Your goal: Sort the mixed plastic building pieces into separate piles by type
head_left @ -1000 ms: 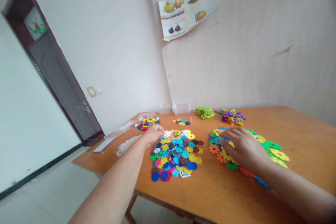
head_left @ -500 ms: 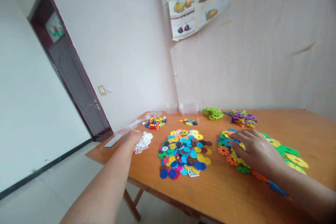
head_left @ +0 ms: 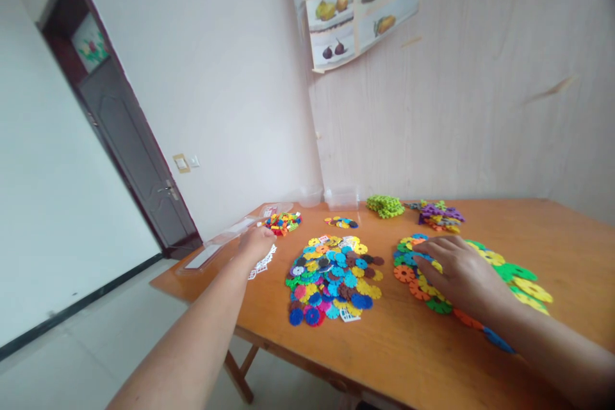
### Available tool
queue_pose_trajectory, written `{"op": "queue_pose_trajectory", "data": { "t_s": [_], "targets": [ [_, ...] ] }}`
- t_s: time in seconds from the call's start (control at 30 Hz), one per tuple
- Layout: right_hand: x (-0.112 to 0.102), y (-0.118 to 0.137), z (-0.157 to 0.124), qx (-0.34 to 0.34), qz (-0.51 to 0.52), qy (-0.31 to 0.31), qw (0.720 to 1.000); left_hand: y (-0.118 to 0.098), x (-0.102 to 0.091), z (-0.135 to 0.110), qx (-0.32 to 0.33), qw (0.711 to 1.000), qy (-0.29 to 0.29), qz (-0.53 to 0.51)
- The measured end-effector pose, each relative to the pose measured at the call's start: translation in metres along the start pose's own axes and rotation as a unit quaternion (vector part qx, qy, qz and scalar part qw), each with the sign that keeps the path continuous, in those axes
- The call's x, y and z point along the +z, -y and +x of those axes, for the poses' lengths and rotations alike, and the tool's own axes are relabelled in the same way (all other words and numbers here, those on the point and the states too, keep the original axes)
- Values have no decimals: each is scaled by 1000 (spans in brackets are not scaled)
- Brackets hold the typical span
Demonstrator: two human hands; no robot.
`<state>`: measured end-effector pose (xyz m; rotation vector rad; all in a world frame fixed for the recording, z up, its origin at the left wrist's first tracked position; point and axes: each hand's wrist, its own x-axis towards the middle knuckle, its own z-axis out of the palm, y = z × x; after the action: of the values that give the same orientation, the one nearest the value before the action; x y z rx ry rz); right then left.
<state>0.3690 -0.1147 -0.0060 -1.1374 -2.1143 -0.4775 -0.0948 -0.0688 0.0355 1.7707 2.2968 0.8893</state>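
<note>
My left hand [head_left: 258, 243] is over the far part of a pile of white lattice pieces [head_left: 262, 264], just short of a heap of small colourful blocks [head_left: 284, 223]. Its fingers look curled in, and whatever they may hold is hidden. Resting over a spread of large notched plastic discs [head_left: 403, 274] is my right hand [head_left: 454, 262], with the fingers stretched out and the thumb apart. A big pile of small notched discs [head_left: 331, 278] lies between the two hands, with a few white lattice pieces among it.
Clear plastic boxes [head_left: 342, 198] stand at the table's back edge. Light green pieces [head_left: 385, 205] and a purple-topped pile [head_left: 439, 213] sit to their right. Some small discs [head_left: 342, 222] lie before the boxes. Flat plastic packaging [head_left: 206, 256] lies along the left table edge.
My left hand has moved right, across the white lattice pieces, covering more of them. My right hand stays over the large discs. The whole view has shifted slightly.
</note>
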Motion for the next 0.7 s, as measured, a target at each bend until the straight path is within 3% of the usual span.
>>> {"op": "queue_pose_trajectory", "data": {
  "t_s": [0.2,0.33,0.53,0.7],
  "targets": [
    [-5,5,2,-8,9,-4,1000,-65,15,-19,181,981,63,36],
    [-7,8,3,-9,18,-7,1000,-88,27,-33,264,956,125,30],
    [-9,15,5,5,12,5,1000,-103,50,-27,288,946,137,57],
    [-11,18,6,11,19,20,1000,-132,66,-23,280,944,148,94]
  ]
}}
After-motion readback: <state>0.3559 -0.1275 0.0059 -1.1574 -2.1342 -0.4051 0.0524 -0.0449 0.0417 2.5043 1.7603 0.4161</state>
